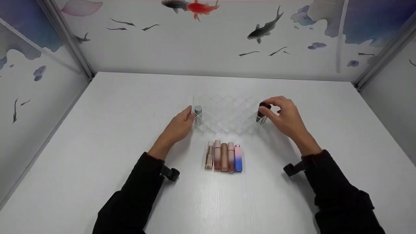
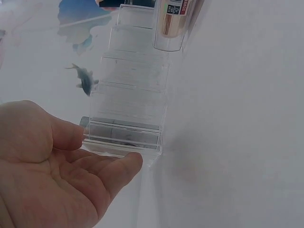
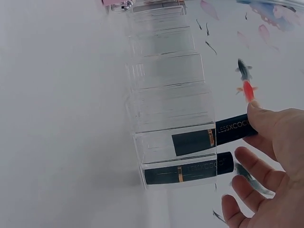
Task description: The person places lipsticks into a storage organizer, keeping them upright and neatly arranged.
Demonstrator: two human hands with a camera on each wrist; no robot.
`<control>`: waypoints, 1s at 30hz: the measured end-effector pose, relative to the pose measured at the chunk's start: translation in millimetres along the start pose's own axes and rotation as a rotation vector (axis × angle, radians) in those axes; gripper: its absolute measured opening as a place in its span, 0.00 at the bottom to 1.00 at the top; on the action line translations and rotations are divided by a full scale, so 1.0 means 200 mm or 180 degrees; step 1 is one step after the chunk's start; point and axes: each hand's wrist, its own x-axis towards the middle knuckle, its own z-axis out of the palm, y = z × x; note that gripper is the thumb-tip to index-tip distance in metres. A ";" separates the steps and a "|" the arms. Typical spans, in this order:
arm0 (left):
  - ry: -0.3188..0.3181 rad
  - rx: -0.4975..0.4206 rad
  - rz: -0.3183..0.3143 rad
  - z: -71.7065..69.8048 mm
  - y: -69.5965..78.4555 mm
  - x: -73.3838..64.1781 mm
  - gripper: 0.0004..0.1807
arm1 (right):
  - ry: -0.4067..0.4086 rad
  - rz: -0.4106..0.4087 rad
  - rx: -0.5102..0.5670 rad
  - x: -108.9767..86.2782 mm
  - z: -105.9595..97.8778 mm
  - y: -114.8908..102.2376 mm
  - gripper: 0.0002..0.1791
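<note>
A clear plastic lipstick organizer (image 1: 227,114) with slanted, diamond-like compartments stands on the table. My left hand (image 1: 178,126) holds its left end, thumb on one side and fingers along the other. Inside that end compartment is a grey-capped tube (image 1: 198,112). At the opposite end my right hand (image 1: 287,116) pinches a black lipstick tube (image 3: 232,131) between thumb and finger; its lower part is inside the second compartment from the end. Another black lipstick tube (image 3: 190,171) lies in the outermost compartment, beside my loosely bent other fingers.
Several lip gloss tubes (image 1: 224,157) lie in a row in front of the organizer, a pink-and-blue one (image 1: 238,159) at the right end. White panels with painted fish (image 1: 265,29) stand behind and beside the white table (image 1: 130,94).
</note>
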 end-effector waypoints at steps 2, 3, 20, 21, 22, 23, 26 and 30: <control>0.0008 0.0004 0.0006 0.00 0.00 0.00 0.32 | -0.0026 0.0005 -0.0015 0.00 0.00 0.00 0.20; 0.0013 0.0005 0.0011 0.00 0.00 0.00 0.32 | -0.0039 0.0012 -0.0020 0.00 0.00 0.00 0.20; 0.0000 0.0026 -0.0043 0.00 0.00 0.00 0.33 | -0.0258 0.0054 -0.0066 0.00 0.01 0.03 0.23; 0.0004 0.0027 -0.0049 0.01 0.00 0.00 0.33 | -0.0283 0.0067 -0.0063 0.00 0.01 0.03 0.23; 0.0008 0.0030 -0.0056 0.01 0.00 0.00 0.33 | -0.0306 0.0075 -0.0058 0.00 0.01 0.03 0.23; 0.0008 0.0027 -0.0056 0.01 0.00 0.00 0.33 | -0.0326 0.0080 -0.0059 0.00 0.01 0.03 0.23; -0.0002 0.0013 -0.0044 0.01 0.00 0.00 0.33 | -0.0385 0.0075 -0.0074 0.00 0.01 0.04 0.23; -0.0016 -0.0030 -0.0004 0.00 0.00 0.00 0.32 | -0.0428 0.0030 -0.0096 0.00 0.00 0.04 0.22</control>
